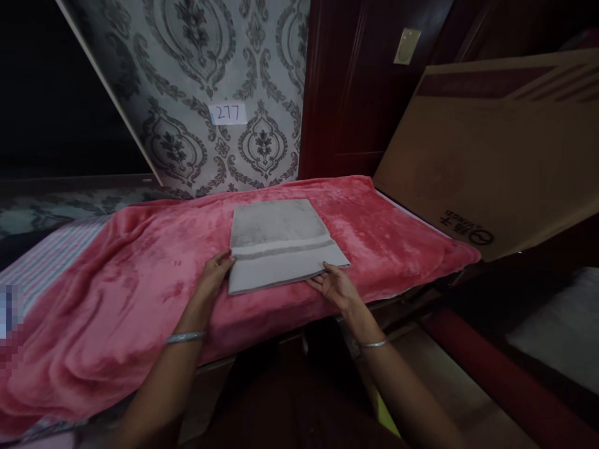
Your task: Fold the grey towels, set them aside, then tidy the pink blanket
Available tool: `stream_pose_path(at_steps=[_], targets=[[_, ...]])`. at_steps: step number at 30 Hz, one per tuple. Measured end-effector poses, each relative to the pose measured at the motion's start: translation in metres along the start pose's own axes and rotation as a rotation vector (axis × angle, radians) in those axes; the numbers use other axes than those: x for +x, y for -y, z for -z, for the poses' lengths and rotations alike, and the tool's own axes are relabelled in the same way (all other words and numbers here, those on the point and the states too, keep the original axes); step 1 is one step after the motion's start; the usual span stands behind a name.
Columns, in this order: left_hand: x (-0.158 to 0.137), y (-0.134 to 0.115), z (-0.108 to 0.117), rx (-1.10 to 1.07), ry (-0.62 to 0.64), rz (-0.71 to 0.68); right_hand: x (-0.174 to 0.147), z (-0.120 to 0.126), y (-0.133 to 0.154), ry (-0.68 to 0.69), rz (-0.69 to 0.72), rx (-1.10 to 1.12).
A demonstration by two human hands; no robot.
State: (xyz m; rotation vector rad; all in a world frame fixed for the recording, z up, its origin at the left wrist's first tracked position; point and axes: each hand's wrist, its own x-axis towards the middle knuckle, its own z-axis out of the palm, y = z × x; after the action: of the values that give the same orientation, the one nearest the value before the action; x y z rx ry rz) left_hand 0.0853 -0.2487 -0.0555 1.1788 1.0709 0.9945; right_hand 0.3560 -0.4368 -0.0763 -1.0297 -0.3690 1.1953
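A folded grey towel (281,226), with a paler band and a stripe across its near part, lies flat on a pink plush blanket (159,249). My left hand (216,273) grips the towel's left edge near the front corner, thumb by the top and the other fingers partly hidden. At the near right edge, my right hand (334,287) pinches the towel, thumb on top and fingers underneath. Each wrist wears a silver bangle.
Behind the blanket is a patterned wall with a paper label (228,113) reading 277. A large cardboard box (496,149) leans at the right by a dark red door (346,93). A dark screen (65,93) stands at the left, above striped cloth (56,249).
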Motion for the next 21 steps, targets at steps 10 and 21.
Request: stream_pose_path(at_steps=[10,21], targets=[[0.0,0.005,-0.002,0.007,0.018,-0.049,0.0,-0.029,-0.004,-0.097,-0.064,0.064],[0.0,0.006,-0.002,-0.012,0.012,-0.067,-0.006,-0.046,0.018,-0.097,-0.179,0.153]])
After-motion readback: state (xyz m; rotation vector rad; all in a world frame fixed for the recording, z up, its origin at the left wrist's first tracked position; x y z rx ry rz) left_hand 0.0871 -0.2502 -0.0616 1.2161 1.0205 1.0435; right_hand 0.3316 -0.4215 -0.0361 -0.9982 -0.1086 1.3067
